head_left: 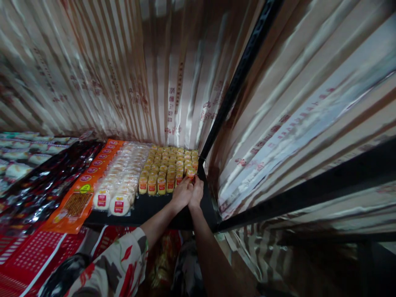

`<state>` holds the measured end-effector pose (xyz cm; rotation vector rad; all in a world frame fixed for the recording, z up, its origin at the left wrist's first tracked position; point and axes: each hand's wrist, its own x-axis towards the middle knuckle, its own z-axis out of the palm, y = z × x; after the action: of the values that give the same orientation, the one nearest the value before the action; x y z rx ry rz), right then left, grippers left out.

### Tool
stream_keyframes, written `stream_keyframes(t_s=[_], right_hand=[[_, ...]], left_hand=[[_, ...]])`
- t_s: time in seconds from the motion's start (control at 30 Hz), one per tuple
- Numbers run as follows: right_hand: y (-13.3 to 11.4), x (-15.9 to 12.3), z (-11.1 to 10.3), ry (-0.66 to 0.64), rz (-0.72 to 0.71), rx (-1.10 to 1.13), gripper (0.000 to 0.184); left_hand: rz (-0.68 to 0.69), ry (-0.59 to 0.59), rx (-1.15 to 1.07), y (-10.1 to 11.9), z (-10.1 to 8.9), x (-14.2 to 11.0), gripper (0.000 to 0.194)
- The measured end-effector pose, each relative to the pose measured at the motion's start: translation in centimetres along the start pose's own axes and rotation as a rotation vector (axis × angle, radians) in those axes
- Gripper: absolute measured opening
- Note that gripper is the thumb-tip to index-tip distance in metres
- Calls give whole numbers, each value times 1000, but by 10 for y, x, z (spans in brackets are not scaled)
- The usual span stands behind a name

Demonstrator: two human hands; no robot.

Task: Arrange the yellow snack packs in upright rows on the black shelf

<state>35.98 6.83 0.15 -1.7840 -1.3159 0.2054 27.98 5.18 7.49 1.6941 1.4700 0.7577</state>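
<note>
My left hand (181, 194) and my right hand (197, 191) are side by side at the right front corner of a black shelf (154, 208). Both have their fingers curled onto small yellow snack packets (168, 165) with red labels, which stand in several rows. The hands press at the nearest packets (189, 173) by the shelf's right post. I cannot tell whether either hand grips a packet or only pushes it. My left forearm has a flowered sleeve (120, 264).
White round cake packs (122, 181) fill the rows left of the yellow ones, then orange bags (82, 194) and dark shiny bags (46, 181). A black upright post (238, 78) and a crossbar (309, 189) frame the shelf. Striped foil sheeting (123, 70) hangs behind and right. A red basket (34, 255) is below left.
</note>
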Motion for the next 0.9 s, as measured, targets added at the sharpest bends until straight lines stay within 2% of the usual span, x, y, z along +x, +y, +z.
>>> stream_keyframes(t_s=[0.23,0.47,0.7,0.9], right_hand=[[2,0,3,-21,34,110,48],[3,-4,4,-20,-2,71,40],[2,-4,1,-69,35,39,43],[-16,-35,-17,-99,2,41,41]], left_hand=[[-76,-49,22,13,-6,-7,45],[-88,-66,-27,24,-8,-5,43],[-73,-59,-24,7,-1,-7,40],[-34,-83,53,-9,-5,-31,36]])
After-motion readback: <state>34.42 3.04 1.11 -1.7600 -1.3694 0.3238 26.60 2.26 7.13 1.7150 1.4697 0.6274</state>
